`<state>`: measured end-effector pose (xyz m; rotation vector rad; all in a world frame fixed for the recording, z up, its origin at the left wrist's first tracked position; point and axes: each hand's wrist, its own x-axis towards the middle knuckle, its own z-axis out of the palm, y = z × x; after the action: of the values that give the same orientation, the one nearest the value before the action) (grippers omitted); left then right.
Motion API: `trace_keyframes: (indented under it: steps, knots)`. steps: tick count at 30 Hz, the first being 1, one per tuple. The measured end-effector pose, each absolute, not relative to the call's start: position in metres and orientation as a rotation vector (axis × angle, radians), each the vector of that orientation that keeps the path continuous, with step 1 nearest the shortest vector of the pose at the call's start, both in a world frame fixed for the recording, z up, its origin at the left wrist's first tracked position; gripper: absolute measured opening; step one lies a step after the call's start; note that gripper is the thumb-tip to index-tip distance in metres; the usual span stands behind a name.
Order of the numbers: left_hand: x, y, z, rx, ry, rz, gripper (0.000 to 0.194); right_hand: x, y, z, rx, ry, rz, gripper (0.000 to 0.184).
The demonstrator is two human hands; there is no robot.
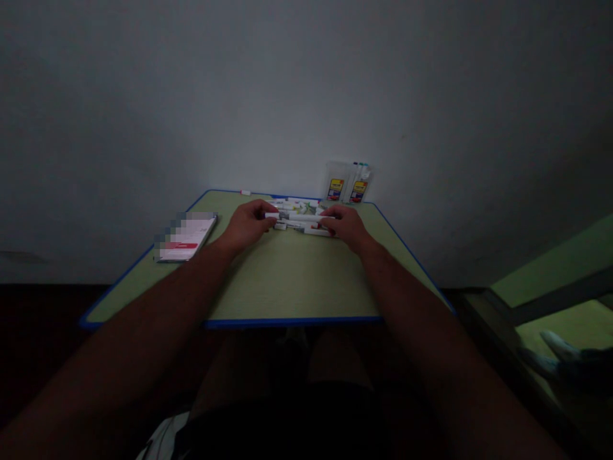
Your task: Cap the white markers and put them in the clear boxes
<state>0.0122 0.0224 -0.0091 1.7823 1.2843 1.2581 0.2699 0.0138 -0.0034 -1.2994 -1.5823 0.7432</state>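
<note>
A white marker (pixel 306 218) is held level above the far part of the table, stretched between my two hands. My left hand (pixel 248 223) pinches its white left end, which looks like the cap. Beside that end a greyish section shows; whether the cap has come apart from the barrel I cannot tell. Around the right part of the barrel, the fingers of my right hand (pixel 348 225) are closed. Several loose markers (pixel 316 231) lie in a jumble just under and behind my hands, partly hidden by them.
Two clear plastic marker cases (pixel 336 182) stand against the wall, the right one with several markers inside. A flat box-like item (pixel 184 239), partly blurred out, lies on the left. One small white-and-red piece (pixel 245 192) rests at the far edge of the blue-rimmed table (pixel 287 287).
</note>
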Motion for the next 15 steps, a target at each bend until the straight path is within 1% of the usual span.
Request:
trace_keyframes:
  steps: [8,15]
  knots:
    - [0.0135,0.0199,-0.0083,1.831,1.287,1.221,0.018,0.2692,0.0142,-0.0041,-1.288,-1.593,0.774,0.016]
    - [0.0130,0.0234,-0.0126,1.857,1.252,1.200,0.022,0.2673,0.0148,-0.0047,-1.294,-1.613,0.778,0.022]
